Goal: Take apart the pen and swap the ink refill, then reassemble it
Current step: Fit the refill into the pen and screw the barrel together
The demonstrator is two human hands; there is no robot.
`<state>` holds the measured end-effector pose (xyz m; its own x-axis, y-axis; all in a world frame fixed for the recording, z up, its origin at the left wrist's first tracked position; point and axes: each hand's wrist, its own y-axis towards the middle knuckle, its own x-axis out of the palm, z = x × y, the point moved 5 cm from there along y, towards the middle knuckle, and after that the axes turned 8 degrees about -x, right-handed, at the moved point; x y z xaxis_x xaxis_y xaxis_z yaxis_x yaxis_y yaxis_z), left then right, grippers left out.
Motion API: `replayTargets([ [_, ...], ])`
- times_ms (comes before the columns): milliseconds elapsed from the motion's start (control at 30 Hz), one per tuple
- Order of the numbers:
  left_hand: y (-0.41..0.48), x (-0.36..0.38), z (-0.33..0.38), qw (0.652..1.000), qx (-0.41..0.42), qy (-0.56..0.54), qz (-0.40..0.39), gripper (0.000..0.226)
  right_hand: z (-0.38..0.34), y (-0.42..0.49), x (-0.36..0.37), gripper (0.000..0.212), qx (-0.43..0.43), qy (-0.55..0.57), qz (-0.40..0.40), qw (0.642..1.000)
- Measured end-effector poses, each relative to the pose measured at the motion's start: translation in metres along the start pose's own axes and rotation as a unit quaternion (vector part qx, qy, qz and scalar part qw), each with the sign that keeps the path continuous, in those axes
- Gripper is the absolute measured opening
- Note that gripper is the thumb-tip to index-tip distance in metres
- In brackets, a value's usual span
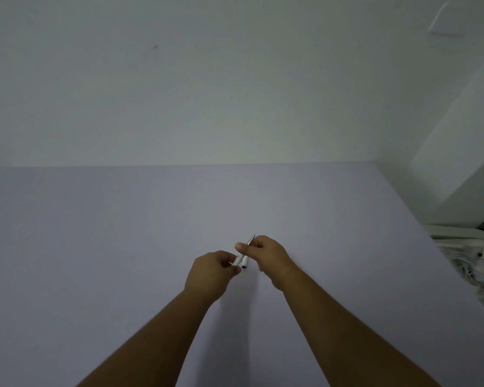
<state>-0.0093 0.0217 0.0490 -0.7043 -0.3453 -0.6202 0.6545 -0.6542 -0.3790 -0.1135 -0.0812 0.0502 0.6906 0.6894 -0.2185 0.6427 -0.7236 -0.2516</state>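
Both hands meet above the middle of the pale lilac table (123, 247). My right hand (266, 256) pinches a white pen piece (245, 261) with a silver pointed tip that sticks up past the thumb; its open dark end points down toward me. My left hand (211, 272) is closed on a second short white pen piece (236, 261), which lies right beside the first, almost touching it. No separate ink refill can be made out; anything inside the fingers is hidden.
A white wall rises behind the table's far edge. At the right, past the table's slanted edge, stands a white rack or basket (470, 247) with crumpled white things in it.
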Motion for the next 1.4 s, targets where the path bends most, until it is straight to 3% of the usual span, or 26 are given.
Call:
replayTargets([
  [167, 0.0, 0.001, 0.006, 1.0, 0.01, 0.015, 0.002, 0.022, -0.007, 0.002, 0.001, 0.012, -0.017, 0.053, -0.003, 0.998],
  [267, 0.001, 0.0, 0.006, 1.0, 0.005, 0.015, 0.002, 0.021, -0.009, 0.004, 0.0, 0.012, -0.008, 0.044, -0.008, 0.999],
  [367, 0.003, -0.004, 0.005, 1.0, 0.0, 0.009, 0.005, 0.017, -0.007, 0.005, -0.004, 0.014, -0.004, 0.104, -0.008, 0.995],
  [433, 0.005, -0.004, 0.004, 1.0, 0.002, 0.01, 0.005, 0.014, -0.004, 0.005, -0.005, 0.014, -0.013, 0.068, -0.001, 0.998],
  [533, 0.005, -0.001, 0.004, 1.0, 0.012, 0.012, -0.001, 0.011, 0.0, 0.005, -0.007, 0.031, -0.009, 0.01, 0.028, 1.0],
  [700, 0.007, 0.001, 0.0, 1.0, 0.007, 0.007, -0.004, 0.008, -0.003, 0.007, -0.004, 0.006, -0.027, 0.069, -0.013, 0.997],
  [800, 0.009, -0.001, -0.001, 1.0, 0.006, 0.004, 0.0, 0.009, -0.002, 0.007, -0.005, 0.01, -0.024, 0.094, -0.012, 0.995],
  [933, 0.01, 0.001, 0.0, 1.0, 0.011, 0.001, -0.004, 0.01, 0.001, 0.007, -0.006, 0.029, -0.01, 0.016, 0.021, 1.0],
  [1067, 0.013, 0.002, -0.001, 1.0, 0.003, -0.003, -0.003, 0.01, -0.002, 0.006, -0.001, 0.008, -0.035, 0.087, -0.017, 0.995],
  [1100, 0.013, 0.002, -0.001, 1.0, 0.003, -0.003, -0.003, 0.01, -0.001, 0.006, -0.001, 0.008, -0.034, 0.078, -0.013, 0.996],
  [1233, 0.012, 0.006, -0.002, 1.0, 0.006, -0.006, -0.009, 0.009, 0.003, 0.009, -0.003, 0.044, 0.008, -0.003, 0.02, 1.0],
  [1367, 0.015, 0.003, -0.004, 1.0, 0.001, -0.007, -0.006, 0.006, 0.003, 0.007, 0.0, 0.01, -0.013, 0.086, -0.016, 0.996],
  [1400, 0.015, 0.002, -0.004, 1.0, 0.002, -0.006, -0.006, 0.006, 0.002, 0.007, 0.0, 0.01, -0.014, 0.08, -0.013, 0.997],
])
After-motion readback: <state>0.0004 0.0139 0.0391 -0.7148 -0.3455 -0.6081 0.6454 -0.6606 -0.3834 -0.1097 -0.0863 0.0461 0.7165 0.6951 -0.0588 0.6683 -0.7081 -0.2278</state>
